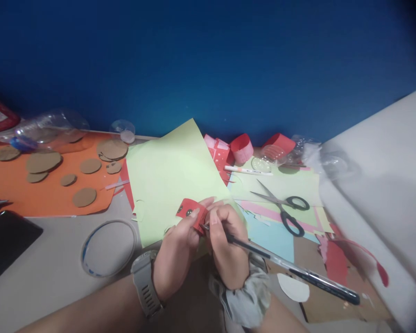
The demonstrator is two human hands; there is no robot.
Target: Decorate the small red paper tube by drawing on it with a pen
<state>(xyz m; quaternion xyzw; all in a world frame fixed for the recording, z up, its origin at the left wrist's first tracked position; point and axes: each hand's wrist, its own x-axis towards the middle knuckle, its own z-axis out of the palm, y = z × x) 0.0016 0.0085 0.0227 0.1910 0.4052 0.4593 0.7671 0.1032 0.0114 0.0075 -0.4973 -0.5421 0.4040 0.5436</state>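
In the head view, my left hand (178, 247) grips a small red paper piece (191, 210) bearing dark round eye-like marks. My right hand (230, 247) is closed round a black pen (291, 267), its tip at the red paper's lower right edge. I cannot tell whether the tip touches it. The pen's long barrel slants down to the right. Both hands meet over the lower edge of a pale green paper sheet (169, 171). My left wrist has a grey watch and my right wrist a grey scrunchie.
Black-handled scissors (284, 203) lie half open on coloured paper at the right. Cardboard discs (43, 162) rest on orange paper (62, 201) at the left. Nearby are a tape ring (86, 263), a black phone-like object (10, 243), a plastic bottle (52, 127) and a white marker (247, 170).
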